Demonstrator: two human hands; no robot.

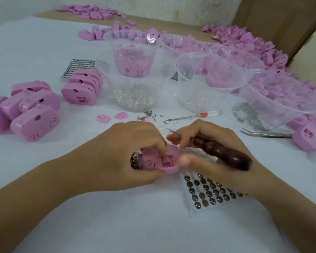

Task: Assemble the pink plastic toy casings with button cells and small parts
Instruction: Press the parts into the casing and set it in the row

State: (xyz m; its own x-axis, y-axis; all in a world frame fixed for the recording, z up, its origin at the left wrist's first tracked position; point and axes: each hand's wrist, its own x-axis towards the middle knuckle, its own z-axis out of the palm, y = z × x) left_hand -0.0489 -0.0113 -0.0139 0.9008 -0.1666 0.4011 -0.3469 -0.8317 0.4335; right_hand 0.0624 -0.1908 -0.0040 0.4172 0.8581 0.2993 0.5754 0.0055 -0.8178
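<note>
The pink casing (153,162) is smooth plastic with a soft gloss; the tool handle (223,152) is dark wood, polished and shiny; the button cells (216,192) are bright metal; the tubs (133,52) are clear glossy plastic; the tweezers (268,134) are bare metal; the table cover (135,225) looks white and matt.

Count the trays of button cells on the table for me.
2. One tray lies partly under the right hand; a second tray sits far left, behind the row of pink casings. More could be hidden behind the tubs.
</note>
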